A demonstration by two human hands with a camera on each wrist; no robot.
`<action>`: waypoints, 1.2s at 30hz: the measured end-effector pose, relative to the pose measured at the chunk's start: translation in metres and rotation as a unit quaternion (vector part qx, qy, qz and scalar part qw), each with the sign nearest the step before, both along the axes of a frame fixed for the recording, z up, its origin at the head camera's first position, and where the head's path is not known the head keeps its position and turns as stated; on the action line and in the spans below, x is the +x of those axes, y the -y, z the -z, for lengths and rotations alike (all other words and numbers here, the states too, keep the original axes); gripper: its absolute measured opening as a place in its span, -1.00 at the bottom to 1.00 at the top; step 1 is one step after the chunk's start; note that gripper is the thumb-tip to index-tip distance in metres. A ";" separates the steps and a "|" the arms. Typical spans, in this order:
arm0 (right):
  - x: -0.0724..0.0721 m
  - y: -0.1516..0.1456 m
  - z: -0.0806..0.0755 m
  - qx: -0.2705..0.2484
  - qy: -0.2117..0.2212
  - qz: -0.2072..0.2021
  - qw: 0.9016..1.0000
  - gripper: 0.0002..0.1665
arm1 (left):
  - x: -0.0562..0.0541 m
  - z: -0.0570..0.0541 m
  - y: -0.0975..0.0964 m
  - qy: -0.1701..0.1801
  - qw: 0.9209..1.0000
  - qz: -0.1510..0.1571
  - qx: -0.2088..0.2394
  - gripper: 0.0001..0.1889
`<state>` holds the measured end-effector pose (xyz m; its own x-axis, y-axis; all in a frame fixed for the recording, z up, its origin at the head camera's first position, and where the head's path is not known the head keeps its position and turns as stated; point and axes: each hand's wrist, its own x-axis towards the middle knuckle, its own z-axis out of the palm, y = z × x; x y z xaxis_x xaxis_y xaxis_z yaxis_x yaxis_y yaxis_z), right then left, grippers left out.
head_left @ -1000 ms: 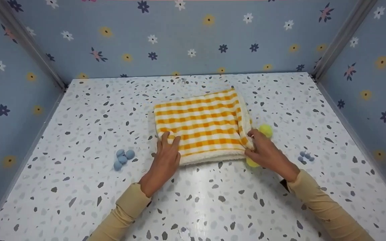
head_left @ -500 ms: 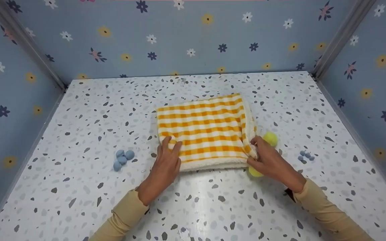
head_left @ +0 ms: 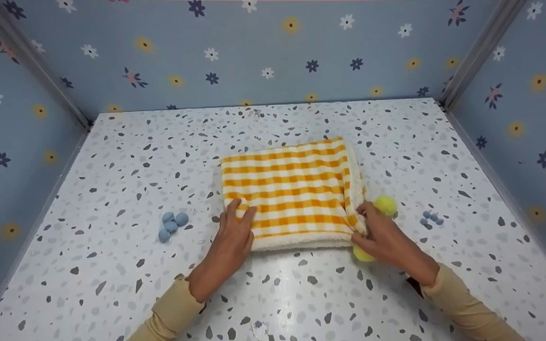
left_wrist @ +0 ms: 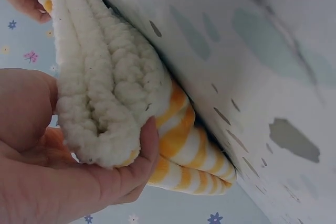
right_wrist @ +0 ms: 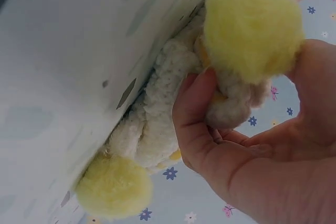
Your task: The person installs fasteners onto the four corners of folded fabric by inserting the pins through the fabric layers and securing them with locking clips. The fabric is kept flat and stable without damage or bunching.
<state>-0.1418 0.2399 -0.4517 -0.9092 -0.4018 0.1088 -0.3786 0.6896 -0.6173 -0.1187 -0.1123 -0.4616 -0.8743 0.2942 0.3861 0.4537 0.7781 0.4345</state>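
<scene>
A folded yellow-and-white checked blanket (head_left: 287, 189) with white fleece lining (left_wrist: 113, 72) lies in the middle of the head view. My left hand (head_left: 232, 241) holds its near left part; the left wrist view shows thumb and fingers around the thick fleece fold. At the near right corner my right hand (head_left: 386, 239) grips the bunched edge between thumb and curled fingers. Two fluffy yellow pom-poms show at that side: one pom-pom (head_left: 386, 205) beyond the right hand, the other pom-pom (head_left: 364, 253) partly hidden under it. In the right wrist view, a pom-pom (right_wrist: 254, 30) sits right by the thumb.
A cluster of blue ball-like pieces (head_left: 170, 226) lies left of the blanket on the speckled white table (head_left: 292, 303). Smaller blue pieces (head_left: 431, 218) lie to the right. Flowered blue panels (head_left: 273, 52) stand at the back and both sides.
Both hands have drawn the blanket toward me and slightly to the right, pom-poms along with it. Their hold looks the same throughout. The blue pieces have stayed in place.
</scene>
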 end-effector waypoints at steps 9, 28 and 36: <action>0.008 0.000 -0.003 0.002 0.011 0.009 1.000 -0.50 | 0.004 0.001 0.000 0.002 1.000 -0.014 -0.014 -0.58; 0.009 -0.019 -0.010 0.006 0.027 0.041 0.999 -0.40 | -0.006 -0.011 -0.037 -0.127 0.979 -0.080 -0.137 -0.57; 0.007 -0.035 -0.011 -0.007 0.007 0.070 0.997 -0.51 | -0.011 -0.022 -0.086 -0.133 0.980 -0.018 -0.148 -0.48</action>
